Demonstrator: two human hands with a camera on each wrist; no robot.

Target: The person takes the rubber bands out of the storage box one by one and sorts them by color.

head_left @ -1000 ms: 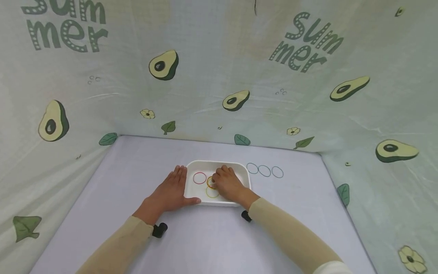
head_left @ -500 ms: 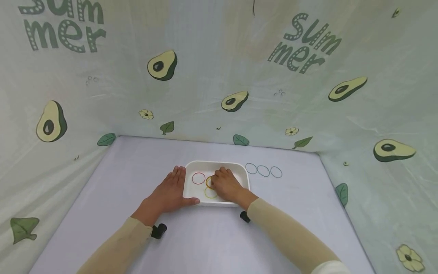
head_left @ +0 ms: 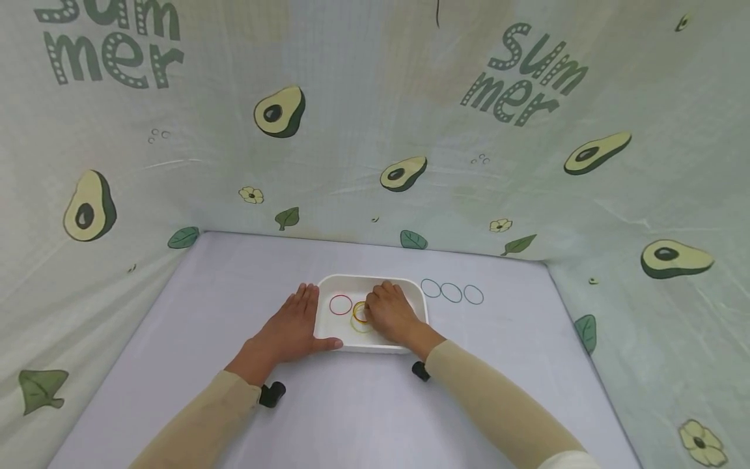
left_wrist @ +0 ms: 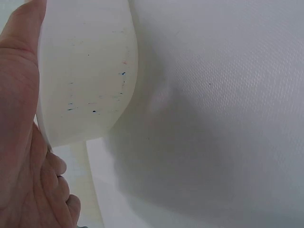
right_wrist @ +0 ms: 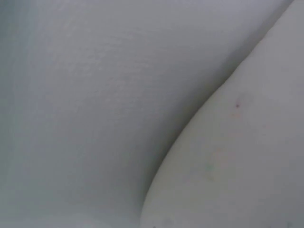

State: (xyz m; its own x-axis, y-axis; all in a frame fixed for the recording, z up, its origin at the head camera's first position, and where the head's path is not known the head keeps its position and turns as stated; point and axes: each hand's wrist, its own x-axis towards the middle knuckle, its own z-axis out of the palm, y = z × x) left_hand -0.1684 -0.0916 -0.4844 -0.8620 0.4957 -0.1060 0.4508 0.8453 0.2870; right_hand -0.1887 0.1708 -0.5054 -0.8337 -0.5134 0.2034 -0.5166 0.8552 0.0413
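A white plastic tray [head_left: 340, 279] lies on the table; its outer wall [left_wrist: 90, 71] shows in the left wrist view. My left hand [head_left: 290, 329] rests against its left end, fingers straight along the side and thumb at the front rim. Inside the tray, my right hand [head_left: 391, 314] has curled fingers, their tips at the yellow rubber band [head_left: 359, 331], which it pinches. An orange rubber band [head_left: 354, 311] overlaps the yellow one beside the fingertips, which are partly hidden. Left of them lies a red rubber band [head_left: 331, 303].
Three teal rubber bands [head_left: 451, 292] lie in a row on the white table [head_left: 351, 410], right of the tray. A printed cloth [head_left: 340, 150] with avocados hangs behind and at both sides. Black wrist cameras [head_left: 273, 395] sit under the sleeves.
The yellow band has shifted away from the tray's front rim and overlaps the orange band more. The right hand has moved slightly; the left hand holds its place.
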